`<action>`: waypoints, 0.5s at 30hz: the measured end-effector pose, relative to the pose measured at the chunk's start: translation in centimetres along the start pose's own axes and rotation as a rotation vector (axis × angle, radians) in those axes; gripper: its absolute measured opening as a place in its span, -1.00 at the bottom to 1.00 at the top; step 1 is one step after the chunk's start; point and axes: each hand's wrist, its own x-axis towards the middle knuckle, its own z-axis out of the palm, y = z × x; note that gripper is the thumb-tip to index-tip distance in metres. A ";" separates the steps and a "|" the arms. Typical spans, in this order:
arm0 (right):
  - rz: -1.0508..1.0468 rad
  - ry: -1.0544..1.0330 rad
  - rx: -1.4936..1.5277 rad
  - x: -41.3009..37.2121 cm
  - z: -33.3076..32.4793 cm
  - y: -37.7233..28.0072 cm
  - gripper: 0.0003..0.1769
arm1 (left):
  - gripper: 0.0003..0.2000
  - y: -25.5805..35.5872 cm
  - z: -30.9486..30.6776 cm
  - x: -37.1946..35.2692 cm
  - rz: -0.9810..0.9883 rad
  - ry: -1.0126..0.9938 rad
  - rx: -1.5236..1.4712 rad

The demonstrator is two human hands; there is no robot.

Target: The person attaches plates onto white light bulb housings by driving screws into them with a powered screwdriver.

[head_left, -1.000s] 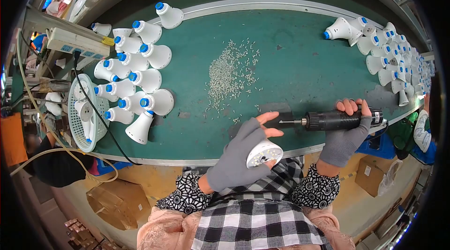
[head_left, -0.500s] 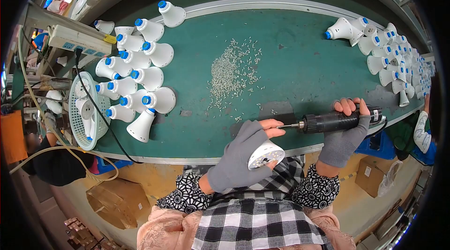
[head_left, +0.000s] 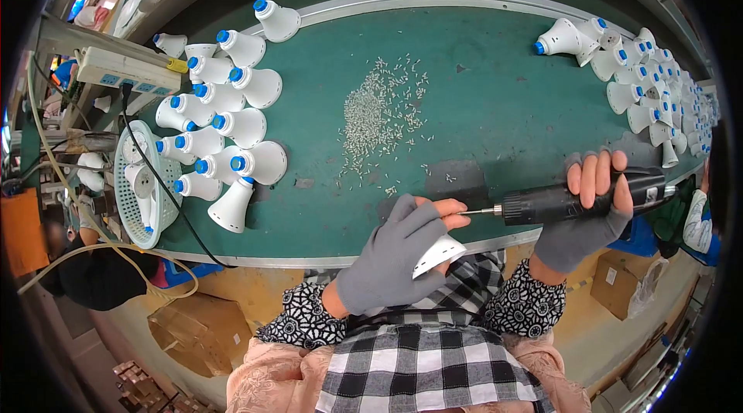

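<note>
Nearest, the left hand (head_left: 391,258) cups 1 white housing (head_left: 441,252) under its palm, fingers curled round it; it looks light, stiff and smooth, a little slippery, so best held round its flared wall. Just beyond, 2 of that hand's fingers lie close together at the tip of the bit (head_left: 481,212); whether they pinch a screw, I cannot tell. The right hand (head_left: 584,215) has its fingers wrapped round 1 black driver (head_left: 534,206), likely heavier and rigid, best gripped by its barrel. Past the left fingers, tiny hard screws (head_left: 370,119) lie heaped on the table (head_left: 503,103), too many to count. Left of them stand or lie about 16 white housings (head_left: 260,162); farther left, 1 basket (head_left: 166,219) holds about 3 pieces.
</note>
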 end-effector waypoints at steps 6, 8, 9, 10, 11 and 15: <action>0.031 -0.253 0.053 0.5 -0.7 -0.4 -0.75 | -0.56 0.1 -0.5 -0.1 -0.099 -0.062 -0.215; -0.007 -0.178 0.039 0.1 -0.2 -0.4 -0.76 | -0.57 0.0 -0.3 -0.1 -0.141 -0.023 -0.305; -0.025 -0.141 0.031 -0.2 0.0 -0.5 -0.77 | -0.57 -0.4 -0.1 -0.3 -0.180 0.025 -0.359; -0.063 -0.108 0.019 -0.4 0.3 -0.7 -0.77 | -0.57 -0.9 0.4 -0.5 -0.219 0.072 -0.413; -0.099 -0.075 0.007 -0.6 0.5 -1.0 -0.77 | -0.57 -1.1 0.7 -0.6 -0.259 0.120 -0.469; -0.178 -0.040 -0.033 -2.4 1.9 -2.5 -0.78 | -0.65 -0.1 1.3 -0.4 -0.622 0.291 -0.755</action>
